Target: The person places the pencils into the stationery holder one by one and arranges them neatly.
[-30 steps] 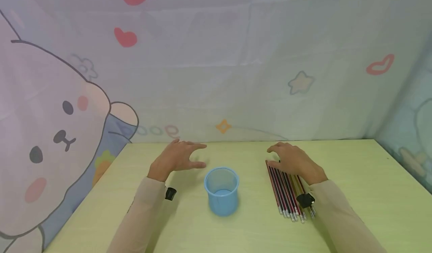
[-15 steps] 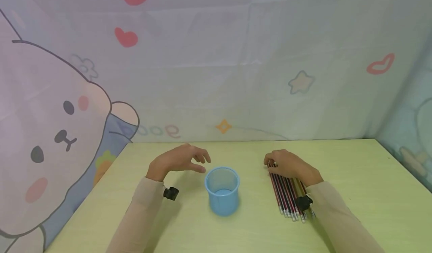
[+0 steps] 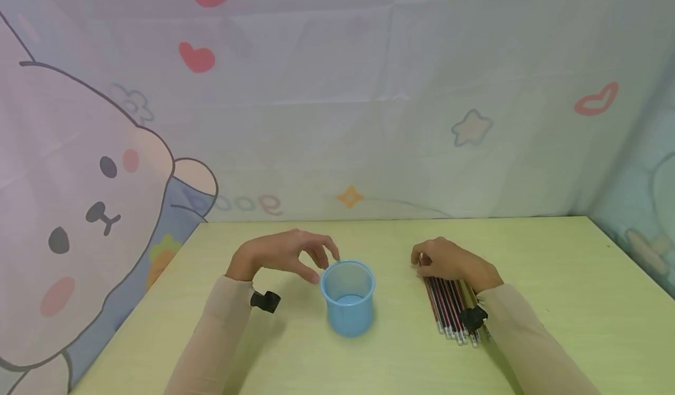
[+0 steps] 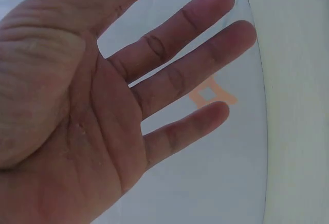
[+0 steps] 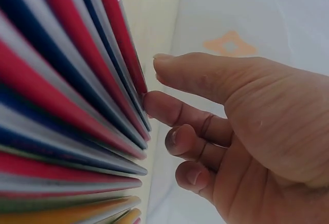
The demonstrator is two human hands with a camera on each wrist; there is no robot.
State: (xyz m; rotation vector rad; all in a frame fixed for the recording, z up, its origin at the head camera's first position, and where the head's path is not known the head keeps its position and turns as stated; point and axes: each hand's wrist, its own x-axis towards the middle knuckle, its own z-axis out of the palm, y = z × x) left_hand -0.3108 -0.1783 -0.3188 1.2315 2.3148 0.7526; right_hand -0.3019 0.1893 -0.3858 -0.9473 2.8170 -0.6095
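A light blue cup [image 3: 350,319] stands upright in the middle of the table in the head view. My left hand [image 3: 285,251] is at its left rim, with index finger and thumb spread beside the rim; whether they touch it I cannot tell. In the left wrist view the left palm [image 4: 103,116] shows with extended fingers. At right, several striped pencils [image 3: 445,307] lie side by side, eraser ends toward me. Over their far ends hovers my right hand [image 3: 448,258]. In the right wrist view its index fingertip [image 5: 157,106] meets a red pencil's end, while the thumb [image 5: 190,72] stays apart.
The pale yellow table [image 3: 311,365] reaches back to a printed cloth [image 3: 327,90] with a bear, hearts and a star. Dark wrist cameras sit under both wrists, the right one [image 3: 473,319] over the pencils.
My left hand has moved right and down to the cup's rim, its fingers bending downward. My right hand has lowered to the pencils' far ends and its fingers have curled in.
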